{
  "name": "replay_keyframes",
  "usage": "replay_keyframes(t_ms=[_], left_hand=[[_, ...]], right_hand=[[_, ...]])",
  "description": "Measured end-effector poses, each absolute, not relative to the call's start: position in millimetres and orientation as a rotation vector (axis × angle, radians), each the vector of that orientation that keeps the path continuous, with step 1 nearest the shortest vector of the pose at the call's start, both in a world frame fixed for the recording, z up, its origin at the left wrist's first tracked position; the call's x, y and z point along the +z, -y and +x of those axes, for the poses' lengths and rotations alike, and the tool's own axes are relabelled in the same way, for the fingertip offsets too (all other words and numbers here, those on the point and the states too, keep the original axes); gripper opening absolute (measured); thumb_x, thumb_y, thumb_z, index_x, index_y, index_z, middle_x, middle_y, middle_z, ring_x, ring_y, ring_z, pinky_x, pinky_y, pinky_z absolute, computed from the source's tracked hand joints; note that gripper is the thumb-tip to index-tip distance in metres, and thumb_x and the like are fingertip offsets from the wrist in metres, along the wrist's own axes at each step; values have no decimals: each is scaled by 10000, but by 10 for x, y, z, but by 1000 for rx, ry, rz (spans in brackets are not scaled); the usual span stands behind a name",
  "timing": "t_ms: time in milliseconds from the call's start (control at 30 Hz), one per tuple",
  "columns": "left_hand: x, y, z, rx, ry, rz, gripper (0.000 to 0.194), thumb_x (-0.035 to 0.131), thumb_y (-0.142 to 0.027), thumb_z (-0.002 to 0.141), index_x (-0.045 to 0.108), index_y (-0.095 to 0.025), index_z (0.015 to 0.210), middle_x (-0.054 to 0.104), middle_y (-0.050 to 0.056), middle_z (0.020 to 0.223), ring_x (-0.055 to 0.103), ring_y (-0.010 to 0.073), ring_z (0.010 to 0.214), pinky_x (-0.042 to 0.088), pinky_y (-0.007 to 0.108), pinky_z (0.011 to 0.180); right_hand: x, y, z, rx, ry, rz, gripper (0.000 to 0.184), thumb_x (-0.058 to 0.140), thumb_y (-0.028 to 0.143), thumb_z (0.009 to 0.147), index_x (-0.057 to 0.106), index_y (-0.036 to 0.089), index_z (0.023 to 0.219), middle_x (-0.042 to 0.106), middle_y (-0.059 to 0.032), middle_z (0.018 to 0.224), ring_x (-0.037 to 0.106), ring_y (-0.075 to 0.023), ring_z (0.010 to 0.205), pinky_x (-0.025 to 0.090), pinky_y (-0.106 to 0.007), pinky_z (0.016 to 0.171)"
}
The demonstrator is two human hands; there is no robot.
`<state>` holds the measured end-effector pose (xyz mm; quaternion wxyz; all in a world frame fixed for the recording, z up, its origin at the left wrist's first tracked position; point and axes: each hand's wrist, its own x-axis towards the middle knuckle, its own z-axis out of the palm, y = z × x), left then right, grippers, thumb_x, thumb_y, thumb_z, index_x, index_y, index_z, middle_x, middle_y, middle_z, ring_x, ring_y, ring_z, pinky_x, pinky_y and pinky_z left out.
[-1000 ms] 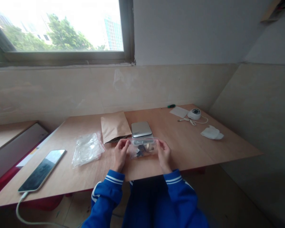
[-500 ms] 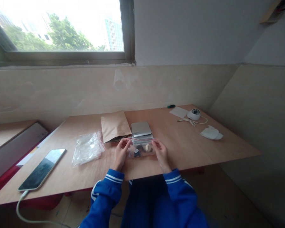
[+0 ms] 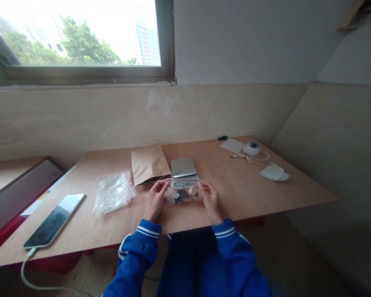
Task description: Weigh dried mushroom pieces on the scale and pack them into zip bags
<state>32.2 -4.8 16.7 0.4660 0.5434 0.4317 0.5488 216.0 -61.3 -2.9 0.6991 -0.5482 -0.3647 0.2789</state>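
A clear zip-lock bag (image 3: pixel 185 197) with a reddish seal strip is stretched between my hands near the table's front edge. Inside it lie a dark item with a small white label and a beige piece; their kinds I cannot make out. My left hand (image 3: pixel 157 198) pinches the bag's top left corner. The top right corner is pinched by my right hand (image 3: pixel 209 199). Just behind the bag sits a small silver digital scale (image 3: pixel 183 167), its front partly hidden by the bag. A brown paper bag (image 3: pixel 150 164) lies to the scale's left.
Left of my hands is a pile of clear zip-lock bags (image 3: pixel 113 194), then a phone (image 3: pixel 55 220) on a charging cable. Toward the right are a white dome camera (image 3: pixel 252 148), a crumpled white wrapper (image 3: pixel 274 172), a paper sheet (image 3: pixel 232 145) and a green-handled tool (image 3: pixel 222 138).
Both hands keep their pinch on the zip-lock bag's top corners. The dark item inside has shifted slightly; otherwise the table looks the same.
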Motion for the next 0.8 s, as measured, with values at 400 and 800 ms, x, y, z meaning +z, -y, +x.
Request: replay_keyframes(t_ms=[400, 800], left_hand=[[213, 78, 308, 1357, -1112, 1341, 254, 676, -431, 727, 639, -183, 766, 632, 8, 757, 570, 159, 758, 446, 268, 737], [181, 70, 344, 1340, -1015, 1369, 272, 667, -440, 740, 631, -180, 812, 634, 20, 778, 573, 153, 753, 457, 266, 721]], right_hand=[[-55, 623, 2173, 576, 866, -1250, 291, 635, 468, 779, 647, 183, 834, 688, -47, 772, 637, -173, 697, 519, -281, 621], [-75, 618, 2177, 728, 913, -1248, 365, 652, 480, 757, 689, 171, 948, 708, -71, 863, 645, -192, 755, 527, -310, 677]])
